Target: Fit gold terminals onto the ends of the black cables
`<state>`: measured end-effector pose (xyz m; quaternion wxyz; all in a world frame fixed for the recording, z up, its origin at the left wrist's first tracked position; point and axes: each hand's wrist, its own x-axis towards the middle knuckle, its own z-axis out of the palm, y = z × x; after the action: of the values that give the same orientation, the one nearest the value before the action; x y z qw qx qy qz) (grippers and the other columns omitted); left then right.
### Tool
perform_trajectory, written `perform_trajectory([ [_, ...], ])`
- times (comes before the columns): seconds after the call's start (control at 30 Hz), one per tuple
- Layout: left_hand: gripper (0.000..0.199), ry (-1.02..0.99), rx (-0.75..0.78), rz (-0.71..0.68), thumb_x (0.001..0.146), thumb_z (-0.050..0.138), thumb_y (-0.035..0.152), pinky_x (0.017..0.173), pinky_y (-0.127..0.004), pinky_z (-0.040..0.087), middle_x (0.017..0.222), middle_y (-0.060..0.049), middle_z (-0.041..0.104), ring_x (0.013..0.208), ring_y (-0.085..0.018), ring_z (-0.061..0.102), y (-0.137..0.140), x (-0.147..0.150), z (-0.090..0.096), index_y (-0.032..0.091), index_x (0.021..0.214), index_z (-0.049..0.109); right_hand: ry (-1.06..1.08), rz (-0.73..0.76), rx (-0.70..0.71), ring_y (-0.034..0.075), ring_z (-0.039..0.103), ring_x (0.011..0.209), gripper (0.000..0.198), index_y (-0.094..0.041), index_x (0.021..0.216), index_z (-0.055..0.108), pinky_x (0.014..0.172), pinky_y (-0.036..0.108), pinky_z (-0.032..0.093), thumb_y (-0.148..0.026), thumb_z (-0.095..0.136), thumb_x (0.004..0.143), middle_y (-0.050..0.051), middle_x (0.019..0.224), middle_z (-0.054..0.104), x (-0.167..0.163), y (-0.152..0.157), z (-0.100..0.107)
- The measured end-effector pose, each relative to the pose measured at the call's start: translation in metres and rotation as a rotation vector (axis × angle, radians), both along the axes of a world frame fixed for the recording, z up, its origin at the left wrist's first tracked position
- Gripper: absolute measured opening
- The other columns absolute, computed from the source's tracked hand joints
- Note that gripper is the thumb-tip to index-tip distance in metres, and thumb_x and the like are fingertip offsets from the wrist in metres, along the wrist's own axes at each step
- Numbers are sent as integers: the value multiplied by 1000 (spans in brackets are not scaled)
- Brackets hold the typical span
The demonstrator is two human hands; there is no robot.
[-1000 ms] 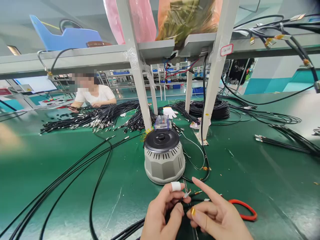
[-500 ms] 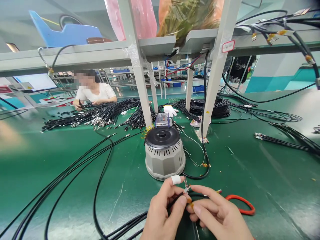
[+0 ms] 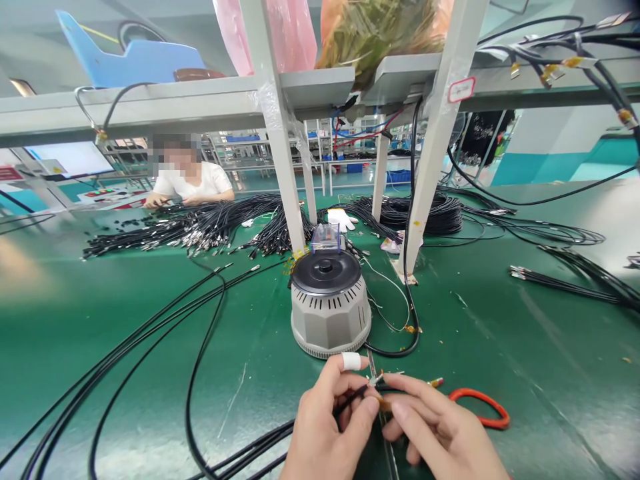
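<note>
Green surface (image 3: 500,340) filled the near area. Loose black cables (image 3: 189,400) trailed off toward 9 o'clock from the hands; grey round dispenser (image 3: 331,320) stood at 11 o'clock, just beyond the fingertips. Left hand (image 3: 333,420) was clamped on a black cable (image 3: 353,398), stripped end up toward 1 o'clock; right hand (image 3: 443,427) came in from 4 o'clock, thumb and fingers pinched on a small amber strip (image 3: 384,404) between the two thumbs. Red loop handle (image 3: 483,397) lay at 3 o'clock, near the right hand. Smallest cable detail: splayed wire ends (image 3: 373,381), just above the strip. Risks, my read: strip could fold or stick to a fingertip, since both thumbs crowded it; wire ends could bend or catch, since the right index finger sat right at them; cable could roll if the left grip eased, with the trailing length dragging. Versus a second earlier: right index had been raised, clear of the wire ends, strip on the right fingertips only; now index was down at them, strip spanning both thumbs.
</note>
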<state>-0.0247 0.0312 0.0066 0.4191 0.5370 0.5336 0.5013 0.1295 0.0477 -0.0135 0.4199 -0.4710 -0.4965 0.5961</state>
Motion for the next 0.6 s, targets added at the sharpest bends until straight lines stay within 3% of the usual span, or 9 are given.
perform_trajectory([
  [0.1, 22, 51, 2, 36, 84, 59, 26, 61, -18, 46, 80, 2, 71, 71, -12, 65, 0, 1, -1, 25, 107, 57, -120, 48, 29, 23, 69, 78, 57, -21, 115, 66, 55, 25, 49, -65, 58, 79, 7, 77, 74, 2, 4, 0],
  [0.27, 17, 117, 29, -10, 86, 59, 26, 65, -17, 49, 82, 0, 72, 73, -12, 66, 0, -1, -1, 25, 103, 59, -195, 286, 108, 21, 66, 76, 32, -20, 88, 69, 70, 27, 51, -49, 55, 87, 6, 85, 72, 6, 13, 3],
  [0.4, 19, 168, 94, -112, 92, 51, 29, 70, -18, 50, 83, -1, 72, 74, -13, 66, -1, -5, 1, 24, 107, 61, -235, 275, 94, 19, 63, 73, 27, -20, 82, 65, 69, 26, 49, -44, 53, 88, 3, 75, 68, 12, 17, 1],
  [0.5, 24, 259, 135, -125, 96, 45, 30, 66, -17, 49, 76, 0, 71, 67, -11, 63, -1, -7, 1, 22, 111, 61, -240, 265, 76, 19, 63, 73, 27, -20, 84, 65, 69, 27, 49, -44, 53, 87, 4, 76, 68, 18, 17, -3],
  [0.6, 23, 206, 135, -127, 94, 48, 26, 65, -18, 52, 82, -1, 73, 67, -11, 64, 0, -8, 0, 21, 114, 58, -232, 249, 108, 19, 63, 72, 28, -20, 81, 66, 68, 26, 49, -45, 55, 86, 4, 74, 68, 21, 14, -5],
])
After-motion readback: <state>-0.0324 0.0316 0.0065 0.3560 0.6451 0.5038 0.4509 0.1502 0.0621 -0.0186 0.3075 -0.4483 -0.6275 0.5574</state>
